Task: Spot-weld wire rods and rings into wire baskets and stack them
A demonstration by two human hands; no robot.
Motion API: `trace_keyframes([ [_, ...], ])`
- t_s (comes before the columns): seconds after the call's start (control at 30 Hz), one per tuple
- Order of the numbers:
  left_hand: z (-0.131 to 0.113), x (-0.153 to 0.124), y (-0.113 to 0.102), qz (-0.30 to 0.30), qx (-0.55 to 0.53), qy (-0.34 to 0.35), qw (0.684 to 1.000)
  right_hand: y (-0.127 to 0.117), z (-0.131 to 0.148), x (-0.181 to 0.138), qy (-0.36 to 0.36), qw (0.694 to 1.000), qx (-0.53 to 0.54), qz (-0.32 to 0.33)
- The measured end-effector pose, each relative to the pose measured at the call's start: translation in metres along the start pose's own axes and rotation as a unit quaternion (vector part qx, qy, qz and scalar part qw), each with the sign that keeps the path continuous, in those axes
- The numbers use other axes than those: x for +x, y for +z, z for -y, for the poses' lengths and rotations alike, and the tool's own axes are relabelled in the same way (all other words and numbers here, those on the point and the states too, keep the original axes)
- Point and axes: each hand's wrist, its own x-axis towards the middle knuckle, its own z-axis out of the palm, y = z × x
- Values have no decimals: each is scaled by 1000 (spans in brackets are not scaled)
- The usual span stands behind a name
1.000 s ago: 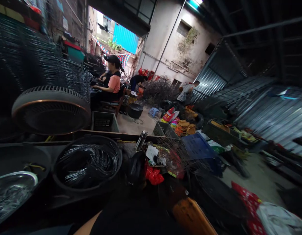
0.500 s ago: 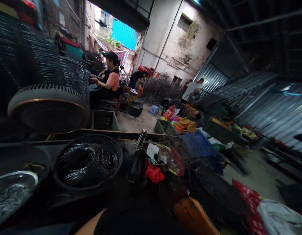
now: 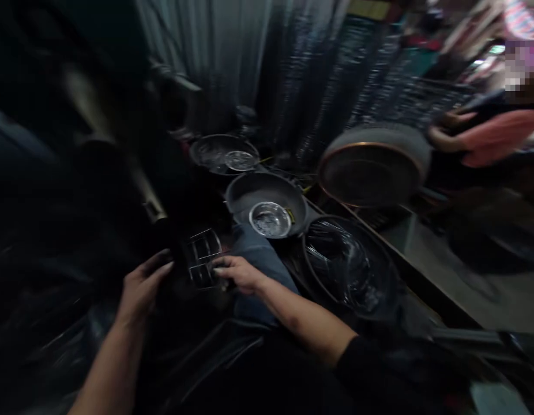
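Far L, we've got dark blurred shapes we can't make out, then a corrugated sheet (image 3: 224, 52) behind everything. Next along, a dark basin (image 3: 224, 153) w/ a small steel bowl (image 3: 240, 160) in it, and just nearer, a grey basin (image 3: 264, 199) w/ a steel bowl (image 3: 270, 219) sitting inside. Going R: black tub (image 3: 349, 265) of coiled wire, then a round drum w/ copper rim (image 3: 373, 167) tipped on edge, stacked wire mesh racks (image 3: 371, 75) behind it, and a co-worker's orange sleeve (image 3: 500, 135) at the far R edge.

L hand (image 3: 143, 285): fingers part open and curled, tips (image 3: 165, 266) just beside the wire frame; too dark there, so we can't tell if it's gripping anything. R hand (image 3: 241, 274): fingers closed on the frame's lower R side, resting over our jeans knee (image 3: 258, 248).

Wire frame (image 3: 202, 259): small, rectangular, bent metal bars, held btw both hands in front of us, near the grey basin but not touching it. Long axis runs approx top-to-bottom in view, pointing away from us, slightly tilted.
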Motion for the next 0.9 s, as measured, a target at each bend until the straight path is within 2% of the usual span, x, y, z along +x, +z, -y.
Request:
trace_keyframes([
  [0.07,9,-9,-4,-8,-88,-1,996,8,-1,5,-3,1000,23,16],
  [0.1,14,-11,-1,-3,-99,21,995,8,-1,4,0,999,27,20],
  [0.23,38,-10,6,51,-46,128,989,11,3,-1,7,999,19,32],
  [0.3,51,-7,3,55,-21,143,988,15,5,-1,-4,999,17,37],
  [0.37,60,-4,0,44,-11,129,991,20,7,1,-14,999,23,37],
  [0.47,62,-4,-5,42,-26,119,992,25,11,3,-16,999,25,37],
  [0.67,53,-15,-15,143,28,279,949,34,6,1,26,996,-27,79],
  [0.73,52,-18,-15,133,69,260,954,40,6,2,45,993,-63,89],
  [0.8,51,-22,-13,93,113,223,964,48,14,5,57,985,-145,70],
  [0.9,48,-26,-13,28,132,185,973,56,37,8,16,941,-339,9],
])
